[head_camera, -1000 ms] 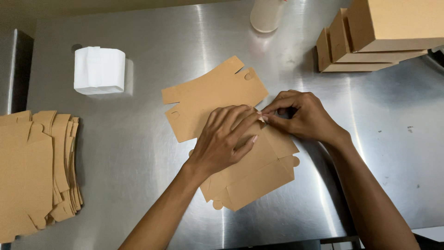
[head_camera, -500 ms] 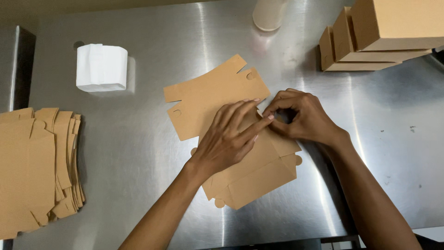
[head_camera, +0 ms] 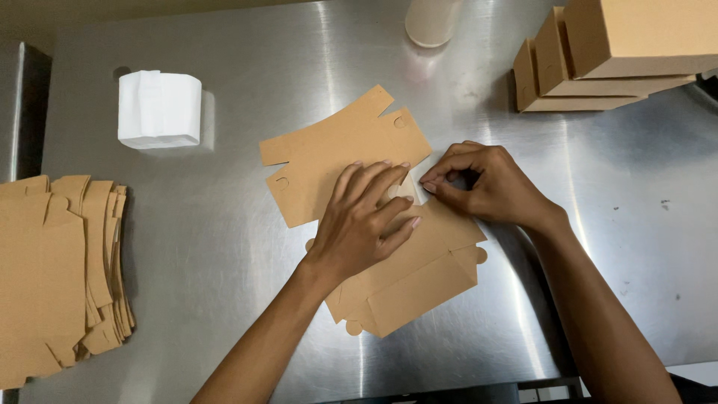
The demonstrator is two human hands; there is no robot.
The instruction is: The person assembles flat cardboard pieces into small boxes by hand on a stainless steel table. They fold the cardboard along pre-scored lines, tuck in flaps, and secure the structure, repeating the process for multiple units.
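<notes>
Left hand (head_camera: 366, 221) lies spread, pinning the flat carton (head_camera: 374, 213) mid-tabletop (head_camera: 224, 247) so the right hand (head_camera: 486, 183) can pinch its flap.

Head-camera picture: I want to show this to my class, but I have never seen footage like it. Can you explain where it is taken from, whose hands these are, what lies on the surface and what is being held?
The picture comes from a camera worn on a person's head, looking straight down at their own two bare hands; there is no machine. The surface is a shiny steel table. In the middle lies a flat brown cardboard cut-out with tabs and notches, partly folded at its near end. The left hand lies flat on it, pressing it down. The right hand pinches the card's edge with its fingertips beside the left hand. At the left edge sits a stack of similar flat cut-outs. Top right stand several made-up brown boxes. Further back are a white folded wad of paper and a pale cup-like container, cut off by the frame.
</notes>
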